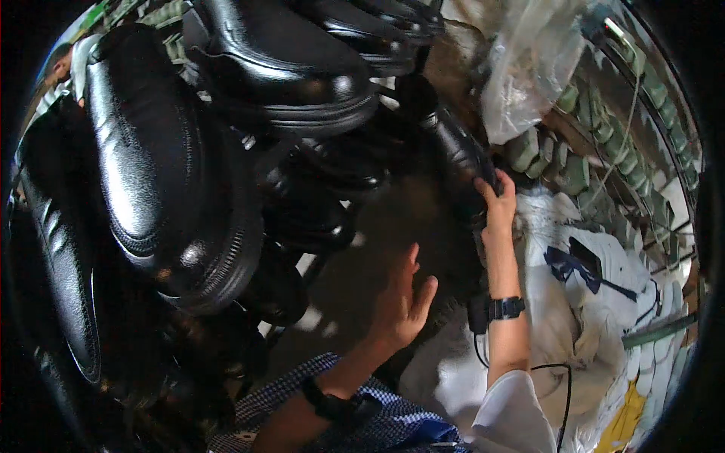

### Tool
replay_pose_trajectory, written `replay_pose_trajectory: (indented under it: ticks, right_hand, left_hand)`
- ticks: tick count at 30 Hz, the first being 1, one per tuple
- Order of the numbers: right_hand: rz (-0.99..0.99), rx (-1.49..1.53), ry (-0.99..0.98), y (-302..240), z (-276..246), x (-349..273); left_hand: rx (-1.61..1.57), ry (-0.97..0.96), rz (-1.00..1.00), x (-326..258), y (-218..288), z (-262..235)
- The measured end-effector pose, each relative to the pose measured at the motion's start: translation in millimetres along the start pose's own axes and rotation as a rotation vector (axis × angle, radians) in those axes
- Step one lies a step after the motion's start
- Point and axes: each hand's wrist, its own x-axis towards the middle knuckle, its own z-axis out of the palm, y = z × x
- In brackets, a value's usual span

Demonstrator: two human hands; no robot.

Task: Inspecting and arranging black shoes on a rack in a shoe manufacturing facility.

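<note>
My right hand point(499, 210) grips the near end of a shiny black shoe point(458, 146), thumb on one side and fingers on the other. The shoe's far part lies in shadow, beside a brown sack-like bundle. My left hand point(405, 306) is raised over the dark gap in the middle, holding nothing, with thumb and fingers apart. To its left stand racked black shoes, among them a large glossy shoe point(143, 166) close to the camera and another shoe point(287, 72) at the top.
Clear plastic wrap point(532, 72) hangs at the upper right. Pale sacks point(585, 302) lie below it, with a dark blue strap point(581, 270) on top. Rows of greenish-grey shoe lasts point(619, 147) line the right. At the far left, another person point(74, 66) shows partly behind the shoes.
</note>
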Motion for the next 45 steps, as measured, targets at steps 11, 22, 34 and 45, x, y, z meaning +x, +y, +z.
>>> replay_pose_trajectory:
  ticks: [11, 22, 34, 45]
  right_hand:
    - [-0.018, -0.047, -0.276, -7, 117, 107]
    - [-0.766, -0.833, 0.341, 55, 168, 148]
    - [0.412, 0.306, -0.133, 67, 167, 53]
    - [0.242, 0.362, 0.094, -7, 61, -17]
  left_hand:
    - [0.399, 0.044, -0.038, 0, -2, -10]
    - [0.356, 0.102, 0.006, 29, -23, -1]
    - [0.175, 0.102, -0.023, 33, -22, -8]
    - [-0.185, 0.158, -0.119, 32, -29, 4]
